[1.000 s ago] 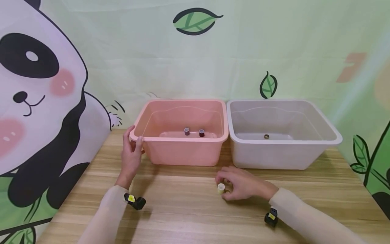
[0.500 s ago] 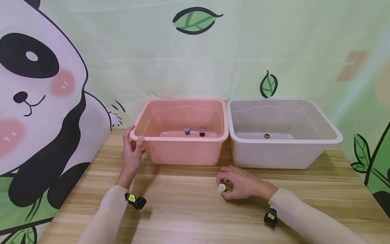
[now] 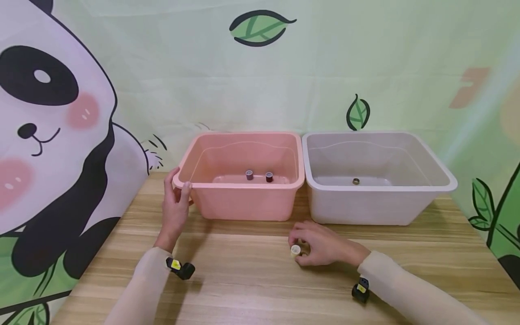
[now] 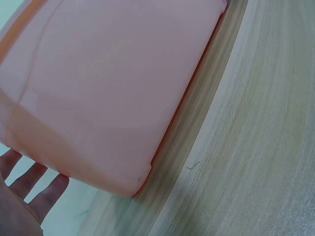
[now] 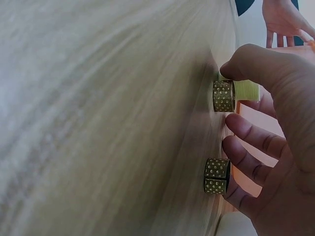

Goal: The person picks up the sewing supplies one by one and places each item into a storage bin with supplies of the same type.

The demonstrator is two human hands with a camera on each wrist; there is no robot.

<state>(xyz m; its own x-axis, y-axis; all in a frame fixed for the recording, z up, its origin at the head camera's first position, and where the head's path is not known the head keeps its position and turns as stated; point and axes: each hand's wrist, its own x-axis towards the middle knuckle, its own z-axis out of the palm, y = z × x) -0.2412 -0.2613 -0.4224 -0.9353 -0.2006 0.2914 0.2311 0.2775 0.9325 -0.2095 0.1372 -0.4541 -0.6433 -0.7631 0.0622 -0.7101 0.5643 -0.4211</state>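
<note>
My right hand (image 3: pixel 321 243) pinches a small yellow thread spool (image 3: pixel 295 251) between thumb and index finger, low at the table. In the right wrist view, one dimpled brass ring thimble (image 5: pixel 224 96) sits beside the thumb and the yellow spool. A second brass ring thimble (image 5: pixel 216 176) is near the other fingers. My left hand (image 3: pixel 175 212) holds the left front corner of a pink basin (image 3: pixel 243 203), thumb at the front rim. Its fingers touch the outer side in the left wrist view. Inside the pink basin are a purplish spool (image 3: pixel 249 175) and a dark red spool (image 3: pixel 269 177).
A grey basin (image 3: pixel 357 207) stands right against the pink one. One brass ring thimble (image 3: pixel 355 181) lies inside it. Both basins stand at the back of the wooden table (image 3: pixel 235 280), before a panda-print cloth (image 3: pixel 195 81).
The yellow spool has tipped very slightly in my right fingers since a second ago. My left hand stays on the pink basin, and the basins have not moved.
</note>
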